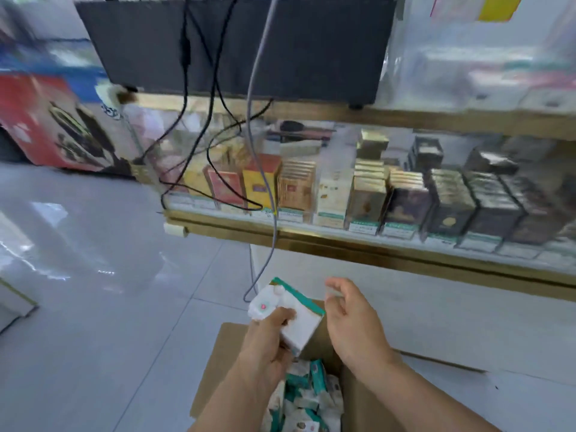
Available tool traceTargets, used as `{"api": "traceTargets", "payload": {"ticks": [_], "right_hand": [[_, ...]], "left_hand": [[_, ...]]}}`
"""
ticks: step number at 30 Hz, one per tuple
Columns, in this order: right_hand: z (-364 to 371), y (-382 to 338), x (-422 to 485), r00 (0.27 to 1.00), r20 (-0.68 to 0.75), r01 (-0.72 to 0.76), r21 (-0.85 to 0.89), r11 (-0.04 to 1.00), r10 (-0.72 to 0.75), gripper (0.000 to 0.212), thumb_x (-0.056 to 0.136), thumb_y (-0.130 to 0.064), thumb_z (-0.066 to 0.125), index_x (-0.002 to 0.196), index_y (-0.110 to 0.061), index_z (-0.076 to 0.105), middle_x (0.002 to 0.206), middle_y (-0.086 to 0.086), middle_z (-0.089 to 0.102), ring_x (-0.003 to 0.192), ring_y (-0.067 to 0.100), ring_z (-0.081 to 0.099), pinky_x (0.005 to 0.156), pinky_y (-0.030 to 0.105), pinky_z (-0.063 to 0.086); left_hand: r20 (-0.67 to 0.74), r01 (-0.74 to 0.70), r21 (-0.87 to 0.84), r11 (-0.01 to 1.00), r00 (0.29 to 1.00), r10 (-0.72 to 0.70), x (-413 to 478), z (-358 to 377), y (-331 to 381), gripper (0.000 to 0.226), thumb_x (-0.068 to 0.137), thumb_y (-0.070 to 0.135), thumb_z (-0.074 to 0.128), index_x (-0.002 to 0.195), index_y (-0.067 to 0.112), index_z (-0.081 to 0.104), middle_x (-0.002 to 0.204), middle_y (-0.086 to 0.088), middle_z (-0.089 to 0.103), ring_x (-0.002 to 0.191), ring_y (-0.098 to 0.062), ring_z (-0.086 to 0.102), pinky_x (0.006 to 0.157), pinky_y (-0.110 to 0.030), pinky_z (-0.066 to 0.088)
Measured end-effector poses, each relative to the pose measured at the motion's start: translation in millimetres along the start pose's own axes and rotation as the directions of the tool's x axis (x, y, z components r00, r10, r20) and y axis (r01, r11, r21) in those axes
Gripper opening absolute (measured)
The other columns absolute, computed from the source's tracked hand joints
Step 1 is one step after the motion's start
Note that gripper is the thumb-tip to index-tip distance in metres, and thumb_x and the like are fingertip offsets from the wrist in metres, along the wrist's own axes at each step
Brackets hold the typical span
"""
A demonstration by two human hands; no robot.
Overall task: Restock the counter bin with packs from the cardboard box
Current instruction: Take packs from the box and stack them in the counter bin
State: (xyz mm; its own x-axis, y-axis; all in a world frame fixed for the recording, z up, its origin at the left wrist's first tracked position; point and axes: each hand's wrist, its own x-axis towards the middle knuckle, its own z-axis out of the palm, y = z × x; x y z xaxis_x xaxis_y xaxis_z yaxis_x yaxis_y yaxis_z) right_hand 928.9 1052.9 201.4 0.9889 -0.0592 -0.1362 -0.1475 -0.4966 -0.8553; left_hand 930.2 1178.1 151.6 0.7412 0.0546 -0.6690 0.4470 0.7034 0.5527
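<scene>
Both forearms showed at the near edge, cut off by the frame, above an open cardboard box (218, 363) on the tiled floor (93, 338). Its near part was out of view, and the arms hid much of the jumble of white and green packs (305, 397) inside. The left grip (268, 335) was curled round one pack (304, 327), held over the box's far end. That pack was tilted, its green-edged end pointing far and up, its long axis running roughly near to far. A small white piece with a pink dot (263, 305) lay against its left side, too blurred to identify. The right grip (352, 319) hovered just right of the pack, fingers loosely spread, holding nothing. Beyond stood a blurred glass case (343, 244) of boxed goods, with cables (215, 88) hanging before it.
</scene>
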Motion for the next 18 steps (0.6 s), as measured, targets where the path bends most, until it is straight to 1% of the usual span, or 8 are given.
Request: {"api": "traceTargets", "payload": {"ticks": [2,5,7,9,12,14,16,18], "right_hand": [[-21.8,-35.4,-2.8,0.998,-0.017,0.064,-0.018,0.998,-0.064,0.029,0.1,-0.023,0.039,0.126,-0.031,0.049,0.129,-0.005,0.054,0.11,0.013,0.054,0.092,0.03,0.048],[-60.1,-91.2,-8.3,0.985,-0.063,0.162,-0.027,0.986,-0.163,0.029,0.099,-0.024,0.042,0.127,-0.027,0.05,0.128,-0.004,0.055,0.116,0.015,0.052,0.096,0.035,0.045],[-87.3,-128.1,-14.1,0.971,-0.09,0.221,-0.017,0.975,-0.221,0.029,0.099,-0.025,0.042,0.127,-0.026,0.05,0.128,-0.002,0.055,0.116,0.017,0.053,0.097,0.039,0.045],[-115.6,-161.7,-20.7,0.949,-0.125,0.289,-0.013,0.957,-0.288,0.03,0.099,-0.023,0.042,0.127,-0.024,0.05,0.128,-0.003,0.054,0.119,0.016,0.051,0.1,0.04,0.044],[-156.9,-209.1,-32.6,0.91,-0.186,0.37,-0.043,0.928,-0.371,0.031,0.099,-0.021,0.041,0.129,-0.022,0.05,0.129,-0.002,0.053,0.118,0.016,0.049,0.101,0.036,0.043],[-181.3,-235.1,-41.1,0.885,-0.215,0.414,-0.049,0.909,-0.414,0.03,0.1,-0.023,0.04,0.129,-0.022,0.049,0.129,-0.001,0.053,0.118,0.016,0.05,0.099,0.039,0.045],[-204.3,-257.5,-48.2,0.869,-0.238,0.436,-0.051,0.899,-0.435,0.031,0.1,-0.023,0.041,0.129,-0.021,0.05,0.13,0.0,0.053,0.118,0.016,0.05,0.099,0.04,0.045],[-226.0,-275.6,-55.0,0.861,-0.252,0.444,-0.052,0.894,-0.442,0.03,0.099,-0.023,0.042,0.129,-0.02,0.05,0.129,0.001,0.054,0.117,0.017,0.052,0.098,0.039,0.046]], "left_hand": [[0.059,-0.012,-0.015,1.0,0.998,0.013,-29.9,26.7,22.5,0.045,0.08,-0.006,0.059,0.124,0.005,0.053,0.105,-0.024,0.068,0.095,-0.036,0.065,0.075,-0.047,0.056],[0.116,-0.085,-0.025,0.996,0.989,0.087,-75.8,72.9,58.6,0.048,0.081,-0.006,0.057,0.127,0.004,0.052,0.107,-0.021,0.067,0.093,-0.032,0.064,0.074,-0.044,0.054],[0.186,-0.125,-0.047,0.991,0.974,0.132,-107.9,103.4,82.6,0.049,0.081,-0.006,0.056,0.129,0.004,0.051,0.111,-0.021,0.066,0.097,-0.032,0.064,0.078,-0.044,0.055],[0.272,-0.154,-0.051,0.987,0.949,0.162,-141.5,132.7,104.1,0.048,0.082,-0.005,0.054,0.129,0.005,0.051,0.113,-0.022,0.066,0.097,-0.033,0.065,0.076,-0.044,0.056],[0.356,-0.212,-0.043,0.976,0.91,0.214,-194.5,171.5,132.2,0.045,0.084,-0.005,0.054,0.127,0.005,0.051,0.106,-0.019,0.067,0.086,-0.028,0.067,0.063,-0.039,0.059],[0.384,-0.233,-0.046,0.971,0.893,0.233,-225.0,194.5,145.6,0.047,0.083,-0.005,0.057,0.128,0.005,0.05,0.109,-0.019,0.066,0.088,-0.028,0.066,0.056,-0.035,0.058],[0.413,-0.249,-0.036,0.968,0.878,0.242,-250.8,215.6,154.7,0.047,0.082,-0.004,0.058,0.128,0.004,0.05,0.107,-0.018,0.067,0.087,-0.027,0.067,0.056,-0.034,0.057],[0.447,-0.264,-0.039,0.964,0.858,0.254,-272.0,234.7,162.0,0.04,0.082,-0.005,0.057,0.121,0.003,0.054,0.095,-0.016,0.07,0.083,-0.026,0.067,0.062,-0.036,0.057]]}}
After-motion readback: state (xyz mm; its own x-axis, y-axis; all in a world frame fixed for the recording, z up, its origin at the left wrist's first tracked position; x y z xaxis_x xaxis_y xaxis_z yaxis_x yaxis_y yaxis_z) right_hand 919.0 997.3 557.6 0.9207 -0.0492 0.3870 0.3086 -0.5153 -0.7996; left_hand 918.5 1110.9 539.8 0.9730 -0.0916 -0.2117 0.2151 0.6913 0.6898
